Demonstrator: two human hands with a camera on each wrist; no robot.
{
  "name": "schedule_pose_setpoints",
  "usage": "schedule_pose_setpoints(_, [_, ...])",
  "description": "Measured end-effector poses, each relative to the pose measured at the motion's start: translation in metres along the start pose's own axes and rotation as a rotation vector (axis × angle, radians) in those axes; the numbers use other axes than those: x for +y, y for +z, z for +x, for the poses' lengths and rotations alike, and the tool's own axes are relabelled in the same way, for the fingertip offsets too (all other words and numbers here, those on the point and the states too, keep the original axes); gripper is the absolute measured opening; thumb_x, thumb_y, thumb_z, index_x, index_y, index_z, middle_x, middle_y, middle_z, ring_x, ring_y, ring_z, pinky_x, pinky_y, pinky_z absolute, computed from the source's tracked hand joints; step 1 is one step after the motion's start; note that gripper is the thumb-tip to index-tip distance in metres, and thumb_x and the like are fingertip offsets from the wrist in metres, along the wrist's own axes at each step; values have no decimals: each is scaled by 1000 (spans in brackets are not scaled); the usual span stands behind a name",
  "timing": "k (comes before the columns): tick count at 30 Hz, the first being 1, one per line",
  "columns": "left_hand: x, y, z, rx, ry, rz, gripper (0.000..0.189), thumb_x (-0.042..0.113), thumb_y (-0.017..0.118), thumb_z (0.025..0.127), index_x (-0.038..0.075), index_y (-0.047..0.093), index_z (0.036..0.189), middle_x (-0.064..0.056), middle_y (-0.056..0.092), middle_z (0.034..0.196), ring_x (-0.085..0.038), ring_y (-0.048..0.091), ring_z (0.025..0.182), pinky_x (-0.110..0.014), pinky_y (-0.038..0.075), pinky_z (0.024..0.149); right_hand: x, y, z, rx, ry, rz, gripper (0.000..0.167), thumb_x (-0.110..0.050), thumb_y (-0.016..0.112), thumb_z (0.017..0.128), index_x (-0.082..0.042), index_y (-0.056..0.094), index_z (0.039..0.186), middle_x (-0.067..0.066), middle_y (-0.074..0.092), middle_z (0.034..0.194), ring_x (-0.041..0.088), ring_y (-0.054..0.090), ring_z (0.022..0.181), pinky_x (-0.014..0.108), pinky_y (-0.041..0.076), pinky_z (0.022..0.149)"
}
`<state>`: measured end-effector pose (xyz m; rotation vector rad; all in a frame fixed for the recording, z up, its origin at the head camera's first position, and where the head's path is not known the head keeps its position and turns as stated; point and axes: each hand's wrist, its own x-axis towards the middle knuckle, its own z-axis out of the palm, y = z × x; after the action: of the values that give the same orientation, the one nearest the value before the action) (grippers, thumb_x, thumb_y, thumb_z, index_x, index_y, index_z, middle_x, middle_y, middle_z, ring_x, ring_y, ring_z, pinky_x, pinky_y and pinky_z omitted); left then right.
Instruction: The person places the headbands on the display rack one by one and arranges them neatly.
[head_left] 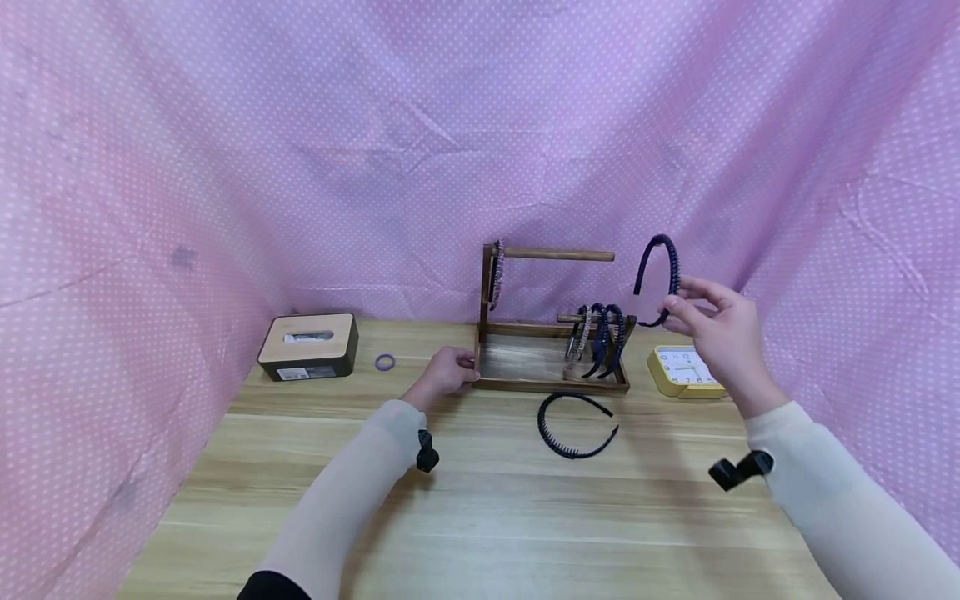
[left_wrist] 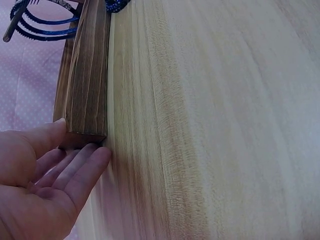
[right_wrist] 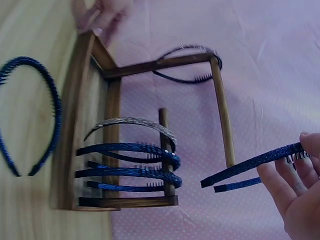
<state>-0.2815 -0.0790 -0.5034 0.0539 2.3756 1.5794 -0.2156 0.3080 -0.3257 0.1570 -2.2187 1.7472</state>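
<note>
A dark blue headband point(head_left: 674, 268) is pinched in my right hand point(head_left: 723, 333), raised in the air right of a wooden rack point(head_left: 551, 387). In the right wrist view the held headband point(right_wrist: 250, 163) has its two ends toward the upper rod's free end. My left hand point(head_left: 448, 372) touches the rack's left end; in the left wrist view the thumb is on one side of the corner and the fingers reach beneath it. One silvery-pink headband point(head_left: 498, 275) hangs on the upper rod. A silvery headband point(right_wrist: 132, 121) and two blue headbands point(right_wrist: 125, 172) hang on the lower rod.
Another dark headband point(head_left: 551, 437) lies on the table in front of the rack. A yellow clock point(head_left: 678, 379) stands at the right. Farther left are a purple ring point(head_left: 385, 362) and a tissue box point(head_left: 307, 347). Pink dotted cloth point(head_left: 420, 167) hangs behind.
</note>
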Motion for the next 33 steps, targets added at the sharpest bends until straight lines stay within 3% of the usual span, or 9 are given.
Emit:
schedule_pose_setpoints(6, [1,0,-1,-2,-4,-2,48,-3,70,94,-7,57,140,-25,65,128,-33,68,110,-41,64,81,7,7,30,11,28,3,50,-13,72,96,9,56,139,2,64,104,8,75,77,25,62,77])
schedule_pose_setpoints(13, [2,0,0,-2,-3,-8,48,-3,70,93,-7,57,139,-25,65,127,-34,68,109,-39,65,78,13,27,51,-9,56,80,46,0,70,95,13,55,137,3,59,104,6,72,83,26,62,77])
schedule_pose_setpoints(21, [3,-1,-1,-12,1,9,49,-1,70,94,-6,56,141,-24,65,128,-34,68,108,-40,65,78,13,55,62,-46,50,-66,43,-10,71,97,5,61,137,5,58,108,6,72,85,31,62,83])
schedule_pose_setpoints(33, [2,-1,1,-5,12,32,48,-2,71,93,-6,58,139,-23,67,126,-33,69,106,-39,64,78,7,106,71,-81,54,25,36,-6,71,96,4,66,131,7,58,105,12,73,81,33,63,81])
